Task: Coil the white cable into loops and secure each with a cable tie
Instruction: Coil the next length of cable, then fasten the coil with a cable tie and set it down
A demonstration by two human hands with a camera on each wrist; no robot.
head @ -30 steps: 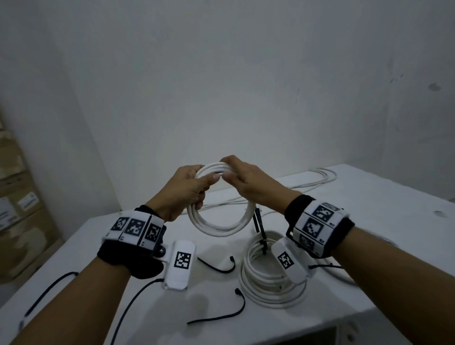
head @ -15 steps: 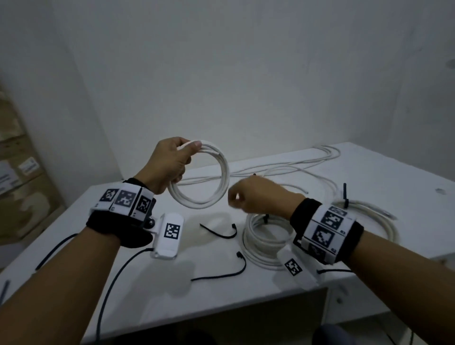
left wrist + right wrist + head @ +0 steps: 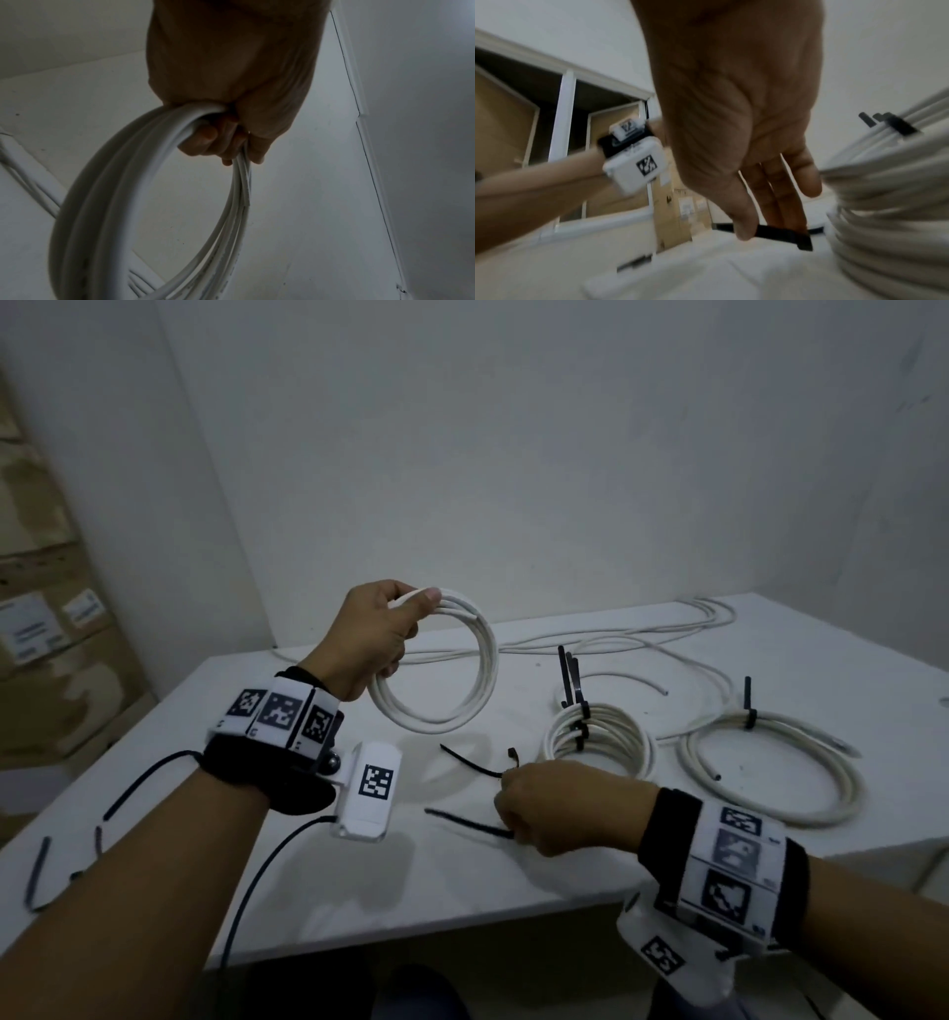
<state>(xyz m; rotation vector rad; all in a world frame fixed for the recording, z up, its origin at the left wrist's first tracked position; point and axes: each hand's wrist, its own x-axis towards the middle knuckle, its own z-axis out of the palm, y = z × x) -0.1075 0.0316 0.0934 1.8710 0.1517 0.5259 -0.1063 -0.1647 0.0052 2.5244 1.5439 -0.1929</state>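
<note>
above white table, left hand grips round white coil; right hand pinches black tie.

Bare table lies open at lower center below my wrists; at center right two tied coils and upright tie tails block my way.

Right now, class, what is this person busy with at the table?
The person is bundling white cable. The left hand grips a freshly wound coil up off the white table. The right hand is down at the table, pinching a loose black cable tie; a second loose tie lies just beyond. Two coils already lie tied.
</note>
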